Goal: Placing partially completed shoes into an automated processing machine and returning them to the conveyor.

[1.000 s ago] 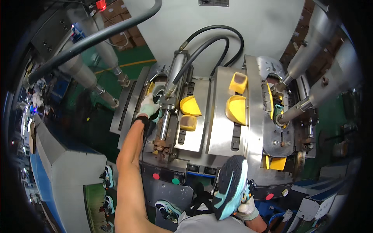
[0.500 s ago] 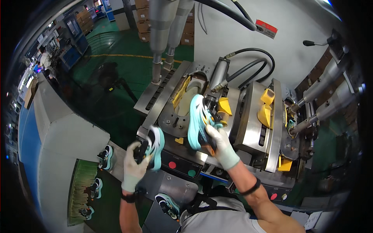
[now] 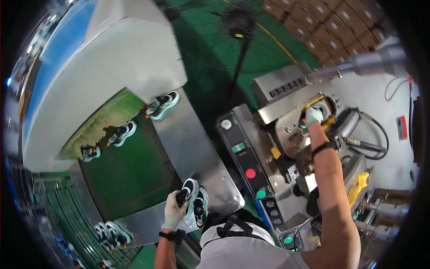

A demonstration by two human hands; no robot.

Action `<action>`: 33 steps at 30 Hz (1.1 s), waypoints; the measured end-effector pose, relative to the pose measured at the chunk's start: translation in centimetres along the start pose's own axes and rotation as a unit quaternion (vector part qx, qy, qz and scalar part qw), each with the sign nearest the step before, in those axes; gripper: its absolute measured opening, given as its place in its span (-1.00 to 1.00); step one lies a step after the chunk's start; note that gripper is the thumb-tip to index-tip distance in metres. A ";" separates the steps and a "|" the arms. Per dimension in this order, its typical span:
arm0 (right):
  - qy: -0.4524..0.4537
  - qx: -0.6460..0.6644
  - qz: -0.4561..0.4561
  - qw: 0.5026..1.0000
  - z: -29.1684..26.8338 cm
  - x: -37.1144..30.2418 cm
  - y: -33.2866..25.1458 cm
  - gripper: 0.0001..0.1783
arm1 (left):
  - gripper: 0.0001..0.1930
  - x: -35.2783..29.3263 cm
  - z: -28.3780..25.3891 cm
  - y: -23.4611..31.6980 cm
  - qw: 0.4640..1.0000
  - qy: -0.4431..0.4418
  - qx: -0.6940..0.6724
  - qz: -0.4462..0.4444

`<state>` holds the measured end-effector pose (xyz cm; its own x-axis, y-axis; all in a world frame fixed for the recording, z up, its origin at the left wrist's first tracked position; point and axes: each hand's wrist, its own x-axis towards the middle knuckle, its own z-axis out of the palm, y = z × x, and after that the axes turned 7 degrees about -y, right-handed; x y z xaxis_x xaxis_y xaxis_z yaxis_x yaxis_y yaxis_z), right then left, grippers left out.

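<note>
My gloved left hand [image 3: 174, 208] is closed on a black-and-white sneaker [image 3: 190, 190] with a pale teal sole, low over the metal ledge. Right beside it, a matching sneaker [image 3: 201, 207] rests on that ledge near my waist. At the right, my arm stretches forward, and my gloved right hand [image 3: 313, 116] is down in the oval cavity of the press [image 3: 287, 142]. Its fingers are closed round a sneaker [image 3: 303, 123], of which only small teal and orange parts show; glove and cavity hide the rest. Yellow pads [image 3: 330, 122] line the cavity.
Sneakers [image 3: 122, 133] stand on a green conveyor belt [image 3: 134, 179] under a bristly curtain, another [image 3: 163, 106] on its metal border. Several more [image 3: 113, 234] sit at the lower left. A control panel [image 3: 249, 163] with coloured buttons fronts the press. A floor fan [image 3: 239, 27] stands beyond.
My view has swung left. My left hand has carried its sneaker down and back to the ledge, beside the other one. My right hand has lowered its sneaker into the press cavity.
</note>
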<state>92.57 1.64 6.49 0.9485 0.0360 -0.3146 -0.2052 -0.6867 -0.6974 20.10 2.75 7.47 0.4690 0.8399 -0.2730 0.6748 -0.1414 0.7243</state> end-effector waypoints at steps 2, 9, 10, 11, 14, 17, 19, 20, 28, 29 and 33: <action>-0.055 -0.094 -0.077 0.991 0.0 -0.1 1.5 -0.59 | -0.48 0.9 0.7 -1.3 1.000 0.007 -0.003 -0.008; -0.233 0.130 -0.200 0.943 -5.1 -6.7 0.7 -0.74 | -0.52 12.0 0.1 -3.4 0.994 0.031 0.047 0.097; -0.207 0.089 -0.273 0.935 -4.6 -12.9 -0.6 -0.67 | -0.51 13.8 -1.1 -3.6 0.993 0.027 0.067 0.094; -0.176 0.051 -0.347 0.920 -4.2 -20.6 -1.9 -0.58 | -0.49 15.9 -2.4 -3.7 0.991 0.024 0.086 0.096; -0.145 -0.021 -0.342 0.928 -6.2 -37.4 1.5 -0.30 | -0.52 24.9 -3.9 -3.0 0.970 0.036 0.191 0.143; -0.163 -0.138 -0.373 0.903 -5.7 -43.2 9.7 -0.16 | -0.54 32.5 -4.1 -4.5 0.959 0.070 0.235 0.140; -0.158 -0.213 -0.378 0.887 -3.8 -44.5 14.8 -0.03 | -0.53 34.6 -3.9 -5.9 0.953 0.092 0.266 0.111; -0.155 -0.270 -0.392 0.866 -2.6 -43.3 19.4 0.03 | -0.52 34.4 -3.8 -5.4 0.943 0.114 0.280 0.138; -0.104 -0.355 -0.382 0.847 -0.4 -43.8 23.2 0.11 | -0.43 18.5 -1.8 -6.6 0.973 0.091 0.083 0.195; -0.110 -0.343 -0.381 0.852 -0.6 -44.0 22.8 0.11 | -0.43 14.8 -1.4 -7.1 0.977 0.073 0.058 0.192; -0.116 -0.202 -0.422 0.876 -3.1 -47.5 21.5 0.03 | -0.48 0.6 1.2 -14.0 0.991 0.023 0.066 0.112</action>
<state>43.89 -17.14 8.43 0.6372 0.7691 0.0488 0.6923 -0.5434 -0.4748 11.64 4.64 -3.55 0.5912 0.8022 -0.0830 0.6270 -0.3924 0.6730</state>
